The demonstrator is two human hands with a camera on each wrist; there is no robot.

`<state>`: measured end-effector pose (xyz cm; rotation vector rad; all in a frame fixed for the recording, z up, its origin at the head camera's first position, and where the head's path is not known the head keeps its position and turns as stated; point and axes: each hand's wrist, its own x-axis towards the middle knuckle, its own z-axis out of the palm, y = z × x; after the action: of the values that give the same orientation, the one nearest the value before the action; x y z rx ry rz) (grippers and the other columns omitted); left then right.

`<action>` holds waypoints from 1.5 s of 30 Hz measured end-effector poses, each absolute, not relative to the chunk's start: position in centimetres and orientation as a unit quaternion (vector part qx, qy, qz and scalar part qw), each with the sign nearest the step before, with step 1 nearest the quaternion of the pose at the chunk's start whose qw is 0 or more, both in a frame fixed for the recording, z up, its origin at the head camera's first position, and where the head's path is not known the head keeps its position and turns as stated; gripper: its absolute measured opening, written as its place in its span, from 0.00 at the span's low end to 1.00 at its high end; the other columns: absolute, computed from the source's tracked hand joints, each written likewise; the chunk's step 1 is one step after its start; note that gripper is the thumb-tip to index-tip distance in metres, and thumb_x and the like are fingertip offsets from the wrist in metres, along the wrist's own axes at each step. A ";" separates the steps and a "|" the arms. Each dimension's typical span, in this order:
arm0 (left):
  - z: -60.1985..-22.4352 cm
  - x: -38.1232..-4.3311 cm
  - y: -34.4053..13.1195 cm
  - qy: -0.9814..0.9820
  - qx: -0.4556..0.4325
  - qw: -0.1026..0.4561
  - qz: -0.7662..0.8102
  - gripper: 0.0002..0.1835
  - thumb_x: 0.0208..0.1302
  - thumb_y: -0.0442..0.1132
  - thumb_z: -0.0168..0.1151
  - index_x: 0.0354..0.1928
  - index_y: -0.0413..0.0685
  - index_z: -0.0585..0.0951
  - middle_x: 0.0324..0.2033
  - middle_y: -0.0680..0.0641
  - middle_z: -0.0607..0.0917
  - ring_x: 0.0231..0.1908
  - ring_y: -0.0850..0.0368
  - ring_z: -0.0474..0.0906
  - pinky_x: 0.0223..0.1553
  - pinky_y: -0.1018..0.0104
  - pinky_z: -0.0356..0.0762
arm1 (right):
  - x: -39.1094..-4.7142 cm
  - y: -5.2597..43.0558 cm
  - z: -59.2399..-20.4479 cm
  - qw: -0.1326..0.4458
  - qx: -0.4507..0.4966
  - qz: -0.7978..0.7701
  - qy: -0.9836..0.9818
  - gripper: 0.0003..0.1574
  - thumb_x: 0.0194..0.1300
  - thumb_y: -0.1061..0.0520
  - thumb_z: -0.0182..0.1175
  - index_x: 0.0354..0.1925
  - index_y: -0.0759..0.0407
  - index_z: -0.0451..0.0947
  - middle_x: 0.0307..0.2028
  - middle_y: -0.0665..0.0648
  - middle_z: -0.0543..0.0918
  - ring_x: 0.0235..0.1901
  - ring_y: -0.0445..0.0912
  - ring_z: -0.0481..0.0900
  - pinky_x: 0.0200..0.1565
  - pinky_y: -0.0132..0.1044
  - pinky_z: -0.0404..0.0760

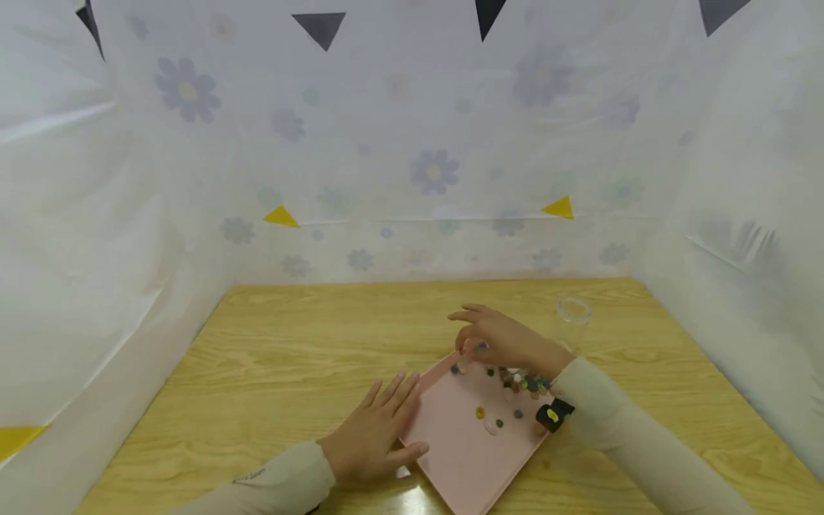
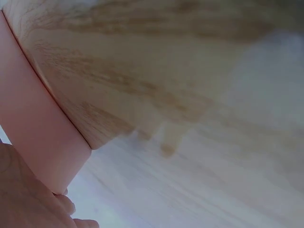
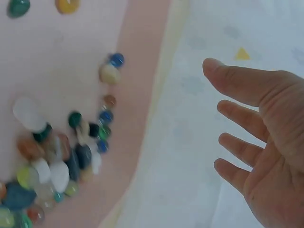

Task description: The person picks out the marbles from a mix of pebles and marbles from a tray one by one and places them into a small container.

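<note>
A pink tray (image 1: pixel 460 443) lies at an angle on the table, holding several small polished stones. My left hand (image 1: pixel 376 433) rests at its left edge with the fingers extended; the left wrist view shows the tray's outer wall (image 2: pixel 42 109) beside the hand. My right hand (image 1: pixel 505 340) hovers over the far corner, index finger bent toward the thumb and the other fingers stretched out. In the right wrist view no stone shows at the thumb (image 3: pixel 242 80). Near that hand, blue stones (image 3: pixel 105 117) line the tray wall, and a mixed pile (image 3: pixel 52 166) fills the corner.
A clear round container (image 1: pixel 574 311) stands behind the right forearm. A yellow stone (image 1: pixel 480 413) and a few others lie scattered in the tray's middle. Flower-printed white sheeting (image 1: pixel 386 143) encloses the wooden table (image 1: pixel 290 336) at the back and sides.
</note>
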<state>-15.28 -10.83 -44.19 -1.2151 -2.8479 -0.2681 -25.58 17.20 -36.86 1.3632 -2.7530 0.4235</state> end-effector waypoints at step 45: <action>-44.0 -15.0 -10.5 -0.913 -0.404 0.024 -0.058 0.47 0.70 0.68 0.30 0.73 0.33 0.49 0.74 0.36 0.48 0.73 0.43 0.46 0.71 0.50 0.50 | -24.6 32.6 -35.0 0.142 0.206 0.147 -0.957 0.10 0.64 0.61 0.61 0.43 0.65 0.82 0.58 0.78 0.69 0.57 0.74 0.63 0.54 0.70 0.62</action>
<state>-15.03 -10.46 -44.02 -1.2489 -2.8236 -0.1800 -24.58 32.59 -35.02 0.5945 -2.7616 0.4233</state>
